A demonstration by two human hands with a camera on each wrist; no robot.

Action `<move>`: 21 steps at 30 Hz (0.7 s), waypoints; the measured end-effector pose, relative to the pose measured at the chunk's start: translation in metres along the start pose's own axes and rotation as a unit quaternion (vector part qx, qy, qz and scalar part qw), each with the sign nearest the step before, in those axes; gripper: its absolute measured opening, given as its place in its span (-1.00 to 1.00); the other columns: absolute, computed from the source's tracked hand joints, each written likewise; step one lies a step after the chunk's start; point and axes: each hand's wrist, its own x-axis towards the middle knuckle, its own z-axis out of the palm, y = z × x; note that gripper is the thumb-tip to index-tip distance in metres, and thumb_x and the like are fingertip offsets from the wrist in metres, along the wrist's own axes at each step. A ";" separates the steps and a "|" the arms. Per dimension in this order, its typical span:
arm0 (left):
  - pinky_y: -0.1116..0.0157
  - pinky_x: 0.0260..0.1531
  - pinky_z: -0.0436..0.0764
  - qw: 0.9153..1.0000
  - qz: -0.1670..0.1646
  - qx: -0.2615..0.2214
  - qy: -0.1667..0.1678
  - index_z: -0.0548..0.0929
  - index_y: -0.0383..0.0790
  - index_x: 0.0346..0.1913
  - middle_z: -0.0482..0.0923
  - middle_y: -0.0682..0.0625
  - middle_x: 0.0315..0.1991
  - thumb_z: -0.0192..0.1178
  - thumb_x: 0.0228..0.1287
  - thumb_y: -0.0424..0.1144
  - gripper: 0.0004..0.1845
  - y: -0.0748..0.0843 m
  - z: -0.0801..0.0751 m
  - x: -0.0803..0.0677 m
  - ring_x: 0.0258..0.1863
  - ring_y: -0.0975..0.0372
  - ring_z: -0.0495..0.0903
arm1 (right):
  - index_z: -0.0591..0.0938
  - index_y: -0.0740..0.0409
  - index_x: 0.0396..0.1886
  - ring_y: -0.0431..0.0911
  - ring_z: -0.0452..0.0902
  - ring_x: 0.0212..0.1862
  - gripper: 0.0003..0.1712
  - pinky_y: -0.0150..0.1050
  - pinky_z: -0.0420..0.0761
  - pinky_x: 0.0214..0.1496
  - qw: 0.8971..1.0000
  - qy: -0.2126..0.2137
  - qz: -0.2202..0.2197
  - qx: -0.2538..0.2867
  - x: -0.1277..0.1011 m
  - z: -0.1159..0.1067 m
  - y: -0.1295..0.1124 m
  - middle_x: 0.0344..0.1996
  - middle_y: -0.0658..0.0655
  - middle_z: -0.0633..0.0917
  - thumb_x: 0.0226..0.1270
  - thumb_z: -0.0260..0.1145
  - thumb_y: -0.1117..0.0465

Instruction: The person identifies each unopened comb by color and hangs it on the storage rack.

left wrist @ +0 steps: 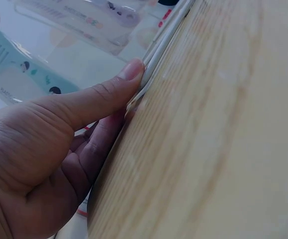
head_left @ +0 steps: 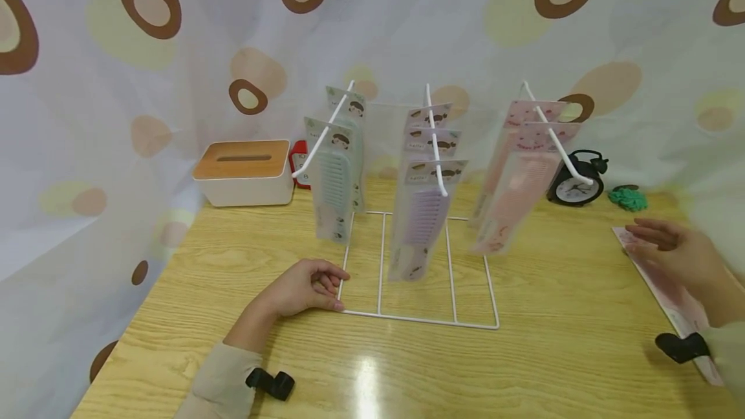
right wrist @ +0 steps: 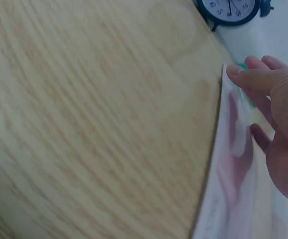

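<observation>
A white wire display rack (head_left: 416, 321) stands on the table with three arms. My left hand (head_left: 308, 286) grips its base at the front left corner; in the left wrist view the thumb (left wrist: 132, 70) lies along the wire. Packaged combs hang from the arms: two green (head_left: 333, 180), three purple (head_left: 426, 215) and two pink (head_left: 515, 193). At the far right a pink packaged comb (head_left: 669, 290) lies on the table. Over its far end is my right hand (head_left: 678, 251), fingers loosely bent, thumb tip right at the package's top edge.
Behind the rack stand a tissue box with a wooden lid (head_left: 243, 173), a red clock (head_left: 300, 163) and a black alarm clock (head_left: 577, 180). A green crumpled item (head_left: 628, 198) lies near the back right. A patterned curtain (head_left: 372, 37) closes off the back.
</observation>
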 end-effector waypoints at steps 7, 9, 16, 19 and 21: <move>0.41 -0.24 0.68 1.000 0.001 -0.005 -0.004 0.63 -0.40 0.13 0.56 -0.15 -0.20 0.54 0.02 -0.37 -0.44 0.001 0.001 -0.001 -0.25 0.19 0.60 | 0.40 0.23 0.43 -0.74 0.32 0.00 -0.21 -0.82 0.34 -0.22 0.991 0.045 0.010 -0.126 -0.004 0.002 0.010 -0.05 -0.69 0.45 0.35 0.38 -0.07; 0.41 -0.24 0.68 1.000 0.000 -0.005 -0.003 0.63 -0.40 0.12 0.57 -0.15 -0.20 0.54 0.02 -0.37 -0.45 0.000 0.001 -0.002 -0.25 0.19 0.60 | 0.29 0.23 0.50 -0.33 0.43 0.29 -0.13 -0.65 0.48 0.10 0.988 0.038 0.020 -0.147 -0.002 0.002 0.009 0.27 -0.37 0.49 0.36 0.36 -0.11; 0.41 -0.23 0.68 1.000 -0.004 -0.007 -0.003 0.63 -0.40 0.12 0.57 -0.16 -0.20 0.54 0.02 -0.36 -0.45 0.000 0.001 -0.002 -0.25 0.18 0.60 | -0.07 0.18 0.62 0.65 0.19 0.26 0.16 -0.43 0.62 0.04 0.989 -0.016 0.032 -0.147 0.005 -0.003 0.002 0.40 0.67 0.16 0.28 0.47 -0.01; 0.41 -0.24 0.68 1.000 -0.005 -0.006 -0.001 0.63 -0.40 0.11 0.57 -0.15 -0.21 0.54 0.01 -0.36 -0.45 0.001 0.000 -0.002 -0.25 0.18 0.60 | -0.12 0.15 0.63 0.61 0.18 0.27 0.22 -0.58 0.49 -0.11 0.988 -0.034 0.040 -0.144 0.008 -0.003 0.000 0.33 0.72 0.23 0.25 0.49 -0.03; 0.41 -0.24 0.68 1.000 -0.004 -0.004 0.000 0.63 -0.40 0.11 0.57 -0.15 -0.21 0.54 0.01 -0.37 -0.45 0.002 0.000 -0.002 -0.25 0.18 0.60 | -0.11 0.14 0.63 0.47 0.30 0.28 0.21 -0.54 0.50 -0.14 0.988 -0.040 0.046 -0.140 0.010 -0.003 -0.002 0.32 0.72 0.26 0.25 0.48 -0.03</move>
